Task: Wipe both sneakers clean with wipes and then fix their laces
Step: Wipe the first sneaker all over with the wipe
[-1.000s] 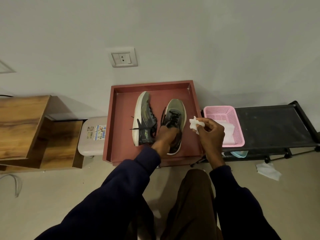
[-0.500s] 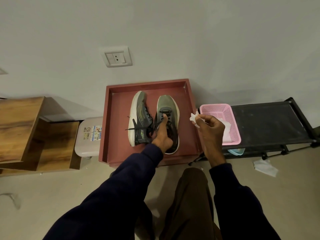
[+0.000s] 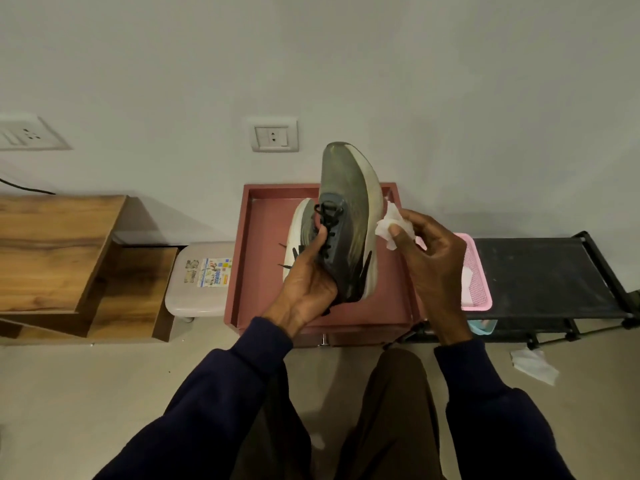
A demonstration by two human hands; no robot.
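Pale grey wall fills the upper half of the view, with a white socket plate (image 3: 274, 134) set into it above a dusty-red square tray with a raised rim (image 3: 239, 254) that stands at the foot of the wall on a beige floor. Over this tray the left hand (image 3: 308, 282) holds up a grey-green sneaker with a white sole (image 3: 349, 216), toe pointing up towards the wall; its fingers are curled round the heel end and the thumb lies on the black laces (image 3: 327, 220). The sole faces right. The right hand (image 3: 433, 258) pinches a crumpled white wipe (image 3: 391, 223) between thumb and fingers, just beside the sole's edge; whether wipe and sole touch cannot be told. A second sneaker (image 3: 299, 230) lies in the tray behind the left hand, partly hidden. Right of the tray, a pink plastic mesh basket (image 3: 479, 271) sits on a low black rack (image 3: 540, 271). Another white wipe (image 3: 533, 367) lies on the floor in front of the rack. Left of the tray stand a small white plastic stool with a sticker (image 3: 201, 275) and brown wooden stepped furniture (image 3: 52, 251).
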